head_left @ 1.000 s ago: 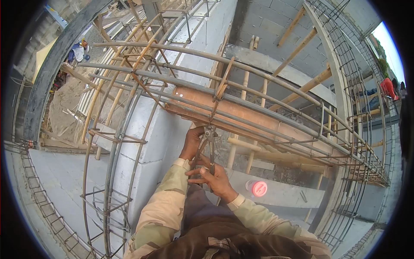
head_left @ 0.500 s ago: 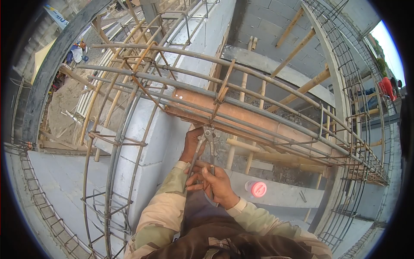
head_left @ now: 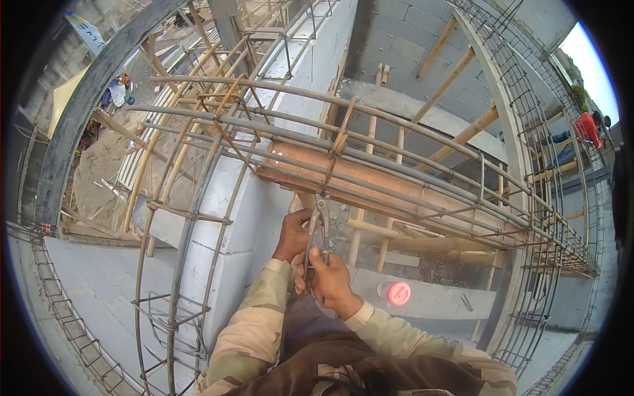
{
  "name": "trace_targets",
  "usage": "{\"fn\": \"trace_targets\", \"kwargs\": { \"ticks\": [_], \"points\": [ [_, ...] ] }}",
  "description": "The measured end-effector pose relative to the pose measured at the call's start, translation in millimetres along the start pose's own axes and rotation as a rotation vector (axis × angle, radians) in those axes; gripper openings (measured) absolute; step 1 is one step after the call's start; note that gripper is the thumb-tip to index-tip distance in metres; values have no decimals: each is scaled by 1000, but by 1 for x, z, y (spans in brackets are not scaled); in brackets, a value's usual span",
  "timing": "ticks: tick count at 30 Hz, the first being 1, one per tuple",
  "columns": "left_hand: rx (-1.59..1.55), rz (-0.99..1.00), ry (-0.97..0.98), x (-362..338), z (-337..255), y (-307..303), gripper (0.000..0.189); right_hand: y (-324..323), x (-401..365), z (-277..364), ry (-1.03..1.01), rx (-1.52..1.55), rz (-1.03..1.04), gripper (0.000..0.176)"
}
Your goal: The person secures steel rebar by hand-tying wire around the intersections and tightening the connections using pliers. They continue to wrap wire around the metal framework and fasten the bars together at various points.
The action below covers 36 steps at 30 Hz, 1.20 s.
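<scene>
My right hand (head_left: 330, 280) is wrapped round the handles of a pair of steel pincers (head_left: 321, 221), whose handles are close together. Its jaws point up and sit at the lowest bar of a horizontal rebar cage (head_left: 389, 165), by a tied stirrup. Just left of the pincers' head is my left hand (head_left: 292, 234), closed, with its fingertips partly hidden behind the tool; what they hold, if anything, does not show. Behind the cage's bars runs an orange-brown wooden formwork board (head_left: 370, 175).
An upright rebar cage (head_left: 178, 264) stands at left beside a white block wall (head_left: 228, 231). A pink-lidded cup (head_left: 398, 293) sits on a grey ledge (head_left: 442, 297) at lower right. Bamboo props (head_left: 456, 138) stand behind the cage. A person in red (head_left: 588, 130) is at far right.
The pincers' handles have come together in my right hand, which has moved slightly up and left. My left hand has dropped a little lower beside the tool. The view has shifted slightly.
</scene>
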State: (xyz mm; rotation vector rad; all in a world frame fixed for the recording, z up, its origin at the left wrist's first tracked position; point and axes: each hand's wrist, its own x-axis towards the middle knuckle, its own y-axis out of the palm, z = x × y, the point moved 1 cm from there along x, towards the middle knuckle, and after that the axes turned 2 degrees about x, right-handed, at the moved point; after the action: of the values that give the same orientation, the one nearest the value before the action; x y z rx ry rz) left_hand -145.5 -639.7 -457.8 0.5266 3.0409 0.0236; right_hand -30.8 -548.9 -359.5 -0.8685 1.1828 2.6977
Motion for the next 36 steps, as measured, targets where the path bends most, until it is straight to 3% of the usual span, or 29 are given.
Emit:
{"fn": "trace_targets", "kwargs": {
  "ticks": [3, 4, 5, 6, 7, 8, 10, 12, 15, 16, 18, 19, 20, 22, 23, 24, 26, 27, 28, 30, 31, 32, 34, 35, 36],
  "points": [
    [-69, 82, -63, -4, 4, -5, 20, -27, 24, -20, -107, -101, -1, 43],
    [-293, 59, -116, -8, 7, -4, 29, -39, 32, -25, -110, -99, 4, 43],
    [-516, 34, -166, -7, 10, -3, 38, -52, 39, -28, -107, 17, 176, 41],
    [-510, 30, -161, -5, 1, -1, 38, -62, 43, -27, -101, 132, 350, 40],
    [-568, 103, -100, -5, -21, 3, 45, -69, 43, -24, 55, 318, 479, 37],
    [-623, 177, -47, -9, -44, 8, 51, -74, 51, -29, 61, 329, 482, 37],
    [-600, 173, -92, -4, -67, 14, 45, -77, 62, -47, 189, 622, 814, 30],
    [-137, 162, -151, 6, -75, 17, 37, -68, 60, -57, 195, 706, 829, 28],
    [-40, 107, -173, 7, -80, 22, 30, -68, 50, -39, 107, 361, 553, 21],
    [6, 103, -163, 6, -78, 22, 30, -60, 44, -29, 101, 362, 550, 21],
    [92, 34, -106, 2, -74, 32, 30, -52, 30, -18, -249, -473, -74, 24],
    [177, -41, -41, 2, -75, 39, 30, -45, 24, -26, -629, -762, -335, 30],
    [182, -34, -45, 0, -74, 45, 30, -38, 23, -32, -628, -755, -341, 30],
    [210, -143, -49, -5, -83, 53, 29, -19, 11, -34, -979, -1159, -735, 41],
    [265, -151, -43, -6, -88, 51, 29, -23, 14, -38, -870, -1171, -608, 46],
    [278, -146, -55, -6, -91, 48, 29, -22, 14, -37, -856, -1158, -611, 46],
    [322, -93, -90, -5, -94, 42, 29, -16, 12, -35, -486, -1040, -451, 38],
    [353, -81, -131, -6, -101, 38, 29, -13, 9, -35, -640, -965, -416, 32],
    [366, -80, -136, -8, -105, 35, 29, -15, 9, -39, -635, -952, -413, 32],
    [305, 8, -186, -9, -112, 27, 29, -23, 11, -47, -586, -668, -161, 26],
    [320, 53, -177, -9, -116, 23, 31, -24, 5, -41, -190, -311, -23, 23],
    [330, 49, -187, -8, -121, 25, 31, -36, 7, -39, -181, -301, -17, 23],
    [-96, 51, -338, -4, -131, 38, 33, -53, 14, -47, 380, 1031, 886, 28],
    [-267, -49, -493, -2, -133, 50, 34, -56, 25, -64, 352, 967, 862, 38],
    [-263, -46, -488, -3, -125, 45, 34, -58, 29, -68, 348, 966, 868, 38]
  ]
}}
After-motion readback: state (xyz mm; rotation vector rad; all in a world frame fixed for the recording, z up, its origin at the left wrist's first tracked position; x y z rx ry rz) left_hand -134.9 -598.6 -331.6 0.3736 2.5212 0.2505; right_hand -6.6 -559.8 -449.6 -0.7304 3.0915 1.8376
